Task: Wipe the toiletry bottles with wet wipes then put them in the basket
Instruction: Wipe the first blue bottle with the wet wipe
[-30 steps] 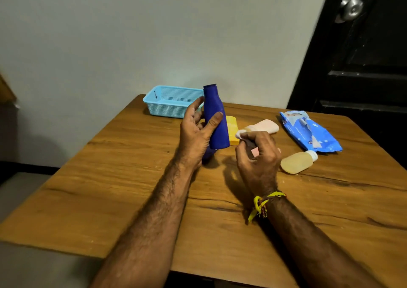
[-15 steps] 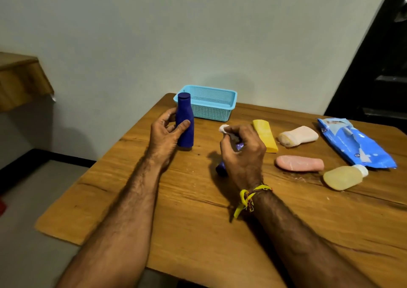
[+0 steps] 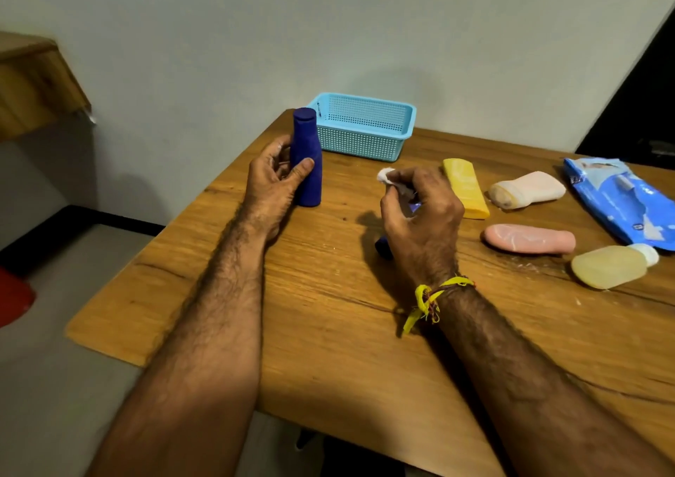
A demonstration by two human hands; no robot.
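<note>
A tall dark blue bottle (image 3: 307,158) stands upright on the wooden table (image 3: 328,330), gripped by my left hand (image 3: 274,180). The light blue mesh basket (image 3: 365,127) sits right behind it at the table's far edge and looks empty. My right hand (image 3: 420,217) pinches a balled white wet wipe (image 3: 385,176). Beneath that hand lies a second small blue bottle (image 3: 383,246), mostly hidden. To the right lie a yellow bottle (image 3: 465,188), a pale pink bottle (image 3: 529,190), a pink tube (image 3: 529,239) and a clear yellowish bottle (image 3: 613,266).
A blue wet-wipe pack (image 3: 621,199) lies at the table's right side. A wooden shelf (image 3: 33,82) juts from the wall on the left. The table's left corner and near edge drop to a grey floor with a red object (image 3: 12,299).
My left hand carried the blue bottle from mid-air, set it upright on the table left of the basket. The camera view swung left. My right hand kept the wipe.
</note>
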